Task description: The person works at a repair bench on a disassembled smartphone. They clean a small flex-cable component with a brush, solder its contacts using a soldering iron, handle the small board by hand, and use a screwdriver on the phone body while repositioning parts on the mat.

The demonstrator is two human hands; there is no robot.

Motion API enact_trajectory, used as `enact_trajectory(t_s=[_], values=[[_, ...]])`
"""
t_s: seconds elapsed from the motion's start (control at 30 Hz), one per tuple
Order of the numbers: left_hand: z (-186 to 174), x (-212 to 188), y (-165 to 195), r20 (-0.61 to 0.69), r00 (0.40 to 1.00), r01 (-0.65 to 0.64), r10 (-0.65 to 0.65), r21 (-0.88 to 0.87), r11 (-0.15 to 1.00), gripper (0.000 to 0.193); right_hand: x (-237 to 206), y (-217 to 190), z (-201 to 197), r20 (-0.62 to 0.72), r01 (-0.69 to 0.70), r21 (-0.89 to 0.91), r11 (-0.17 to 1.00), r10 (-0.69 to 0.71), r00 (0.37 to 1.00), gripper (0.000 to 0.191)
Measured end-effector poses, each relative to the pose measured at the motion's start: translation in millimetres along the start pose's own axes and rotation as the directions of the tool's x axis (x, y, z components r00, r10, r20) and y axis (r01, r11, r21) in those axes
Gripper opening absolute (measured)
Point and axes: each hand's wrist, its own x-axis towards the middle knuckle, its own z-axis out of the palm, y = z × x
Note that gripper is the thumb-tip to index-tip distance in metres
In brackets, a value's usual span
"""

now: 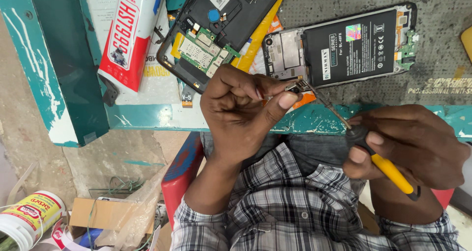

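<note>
My left hand [243,108] pinches a tiny metal part [294,88] between thumb and fingers, just in front of the bench edge. My right hand [413,145] grips a screwdriver [378,160] with a black collar and yellow handle; its thin shaft slants up and left, and its tip meets the small part. Just beyond, on the bench, lies an opened phone [344,42] with its black battery and green board exposed. A second opened phone body [216,29] with a green circuit board lies to its left.
A red-and-white glue tube [129,34] rests at the bench's left. The teal bench edge [147,118] runs across the frame, and a grey mat [437,59] covers the right. Below left are a white jar [29,216], a cardboard box [105,214] and a red stool [179,175].
</note>
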Motion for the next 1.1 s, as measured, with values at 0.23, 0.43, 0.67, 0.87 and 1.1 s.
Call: enact_trajectory(t_s=[0.23,0.43,0.67,0.87,1.1], values=[[0,-1,-1,-0.002,1.0,-0.014,0.015,0.048,0.999,0.034,-3,2,0,-0.027,0.005,0.039,0.999,-0.004,1.0,0.033],[-1,-1,0,0.007,1.0,-0.019,0.019,0.064,0.998,0.034,-2,3,0,-0.007,0.004,0.045,0.999,-0.003,1.0,0.032],[-2,1,-2,0.008,1.0,-0.014,0.014,0.056,0.998,0.035,-1,2,2,-0.021,-0.005,0.017,1.0,0.005,1.0,0.033],[-3,0,-4,0.013,1.0,-0.023,0.022,0.043,0.999,0.035,0,-2,5,-0.057,-0.062,0.031,0.998,0.064,0.996,0.031],[-2,-1,-2,0.005,1.0,-0.004,0.004,0.037,0.999,0.035,2,10,-5,0.044,0.053,0.088,0.995,-0.057,0.997,0.032]])
